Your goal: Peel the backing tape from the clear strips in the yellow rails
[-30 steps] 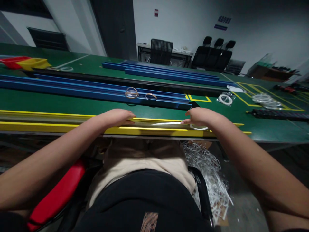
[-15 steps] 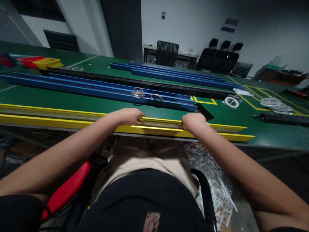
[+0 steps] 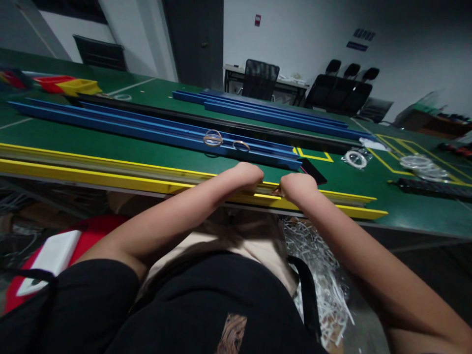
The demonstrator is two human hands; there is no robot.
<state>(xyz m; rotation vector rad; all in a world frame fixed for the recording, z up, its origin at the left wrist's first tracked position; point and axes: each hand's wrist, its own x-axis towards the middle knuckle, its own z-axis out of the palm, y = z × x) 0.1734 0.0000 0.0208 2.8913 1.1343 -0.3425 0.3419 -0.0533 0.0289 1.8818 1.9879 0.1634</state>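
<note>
A long yellow channel-shaped profile [image 3: 155, 176] lies along the table's front edge, with a greyish inner face. Over its right part, my left hand [image 3: 250, 176] is closed, knuckles up, its fingertips hidden behind the hand. Close beside it, my right hand [image 3: 299, 188] is also closed, fingertips pinched down at the channel. Whatever either hand pinches is hidden or too small to make out. Just beyond my hands, blue profiles [image 3: 155, 136] lie side by side, and two thin tan rings [image 3: 213, 138] rest on them.
A black phone-like slab [image 3: 313, 172] lies behind my right hand. Bagged white rolls [image 3: 356, 159] and a black strip [image 3: 424, 188] are at right. Farther back are a black profile [image 3: 258, 129], more blue profiles [image 3: 273, 114], and red and yellow bins [image 3: 79, 87]. A red seat [image 3: 99, 223] stands below left.
My left hand has slid right along the yellow profile, close to my right hand. My right hand stays in nearly the same place. The view has shifted slightly.
</note>
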